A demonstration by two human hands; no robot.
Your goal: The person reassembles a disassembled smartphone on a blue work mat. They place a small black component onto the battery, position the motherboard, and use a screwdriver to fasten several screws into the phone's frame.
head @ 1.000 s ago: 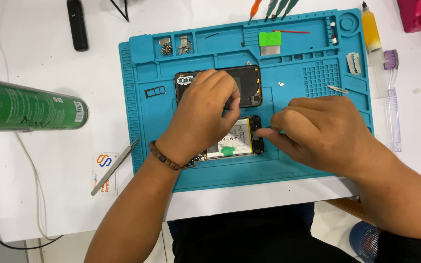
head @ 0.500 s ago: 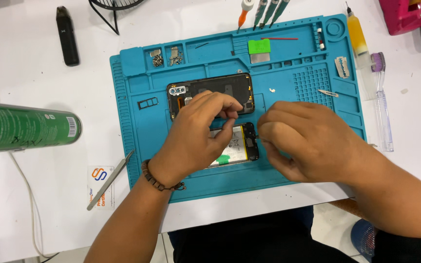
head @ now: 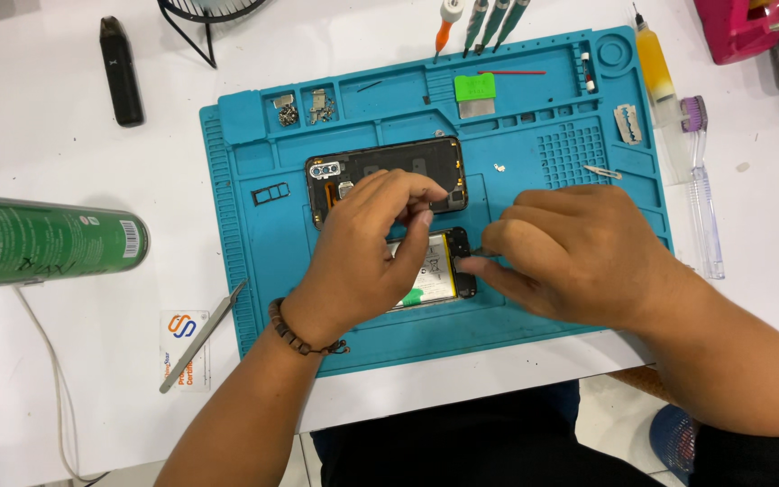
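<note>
Phone teardown, mid-step: the opened phone (head: pixel 439 271) lies in the lower middle of the blue mat (head: pixel 254 271) on the white bench (head: pixel 65 144), battery side up, mostly hidden under both hands. Left hand (head: pixel 362 257) presses down on the phone body, fingers (head: pixel 421 221) curled together on its upper edge, pinning it. Right hand (head: pixel 579 252) comes in from the right, fingers pinched together at the phone's dark right end; something thin may sit in the pinch, too small to tell if it's a tool or a part. Step looks like working a small piece at that end of the phone while the other hand steadies it. Next move likely needs a steady hold from the left and a small, careful pull or pry from the right. Just above lies the black back cover (head: pixel 389 167), apart from the phone. Nearby: green spray can (head: pixel 47 239) left, metal tweezers (head: pixel 200 338) off the mat's left edge, screws (head: pixel 304 108) in the top trays, toothbrush (head: pixel 703 189) right.
</note>
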